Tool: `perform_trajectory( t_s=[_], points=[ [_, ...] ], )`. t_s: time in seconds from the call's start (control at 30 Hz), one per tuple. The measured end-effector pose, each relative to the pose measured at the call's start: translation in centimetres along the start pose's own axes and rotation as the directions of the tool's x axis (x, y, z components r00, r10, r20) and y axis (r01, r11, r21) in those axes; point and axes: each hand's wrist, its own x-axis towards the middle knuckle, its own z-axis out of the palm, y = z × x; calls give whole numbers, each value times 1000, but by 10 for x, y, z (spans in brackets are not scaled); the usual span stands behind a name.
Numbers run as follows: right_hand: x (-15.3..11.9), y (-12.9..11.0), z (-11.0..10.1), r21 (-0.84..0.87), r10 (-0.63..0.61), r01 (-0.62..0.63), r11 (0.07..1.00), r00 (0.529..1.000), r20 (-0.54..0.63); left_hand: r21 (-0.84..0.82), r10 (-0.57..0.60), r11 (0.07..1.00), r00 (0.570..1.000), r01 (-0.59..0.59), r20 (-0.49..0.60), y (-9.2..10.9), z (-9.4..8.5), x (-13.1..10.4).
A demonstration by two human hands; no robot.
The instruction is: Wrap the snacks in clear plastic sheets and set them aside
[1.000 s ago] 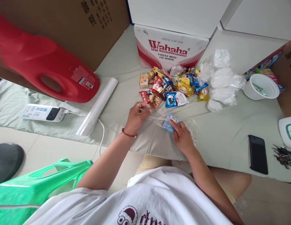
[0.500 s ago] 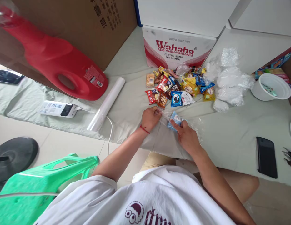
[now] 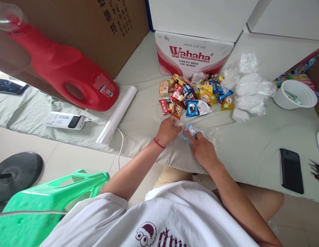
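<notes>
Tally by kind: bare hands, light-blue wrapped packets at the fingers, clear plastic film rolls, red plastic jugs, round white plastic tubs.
Hands, left hand and right hand: 2
Light-blue packet: 1
Film roll: 1
Red jug: 1
White tub: 1
Total: 6

Bare cloth on the bench (image 3: 248,144) lies open between the clear film near the right hand (image 3: 204,151) and the black phone (image 3: 291,171). Ahead, the snack pile (image 3: 191,96) blocks the way to the Wahaha box (image 3: 192,56); the film roll (image 3: 117,115) bars the left side.
</notes>
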Motion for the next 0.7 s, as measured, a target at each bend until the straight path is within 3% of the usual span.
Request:
perform_trajectory(
  t_s=[0.13, 0.23, 0.3, 0.4, 0.57, 0.63, 0.7],
  points=[
    [1, 6, 5, 152, 32, -22, 988, 997, -63, -36, 79, 996, 996, -80, -48, 11, 11, -7],
    [3, 9, 8, 257, 52, -32, 966, 996, -70, 105, 216, 970, 975, -220, 46, 25, 27, -24],
    [5, 11, 10, 329, 65, -43, 943, 996, -56, 293, 304, 891, 936, -346, 179, 32, 38, -38],
    [5, 14, 8, 454, 67, -39, 890, 997, -45, 527, 360, 701, 877, -480, 319, 31, 49, -53],
    [-7, 44, -9, 642, -13, 45, 766, 998, -55, 667, 510, 481, 801, -569, 315, 11, 55, -57],
    [-15, 67, -18, 670, 95, -17, 742, 992, -79, 694, 566, 446, 779, -565, 270, 1, 57, -55],
    [-21, 91, -24, 649, 277, -112, 752, 948, -157, 705, 621, 419, 747, -572, 238, -8, 61, -53]
  ],
)
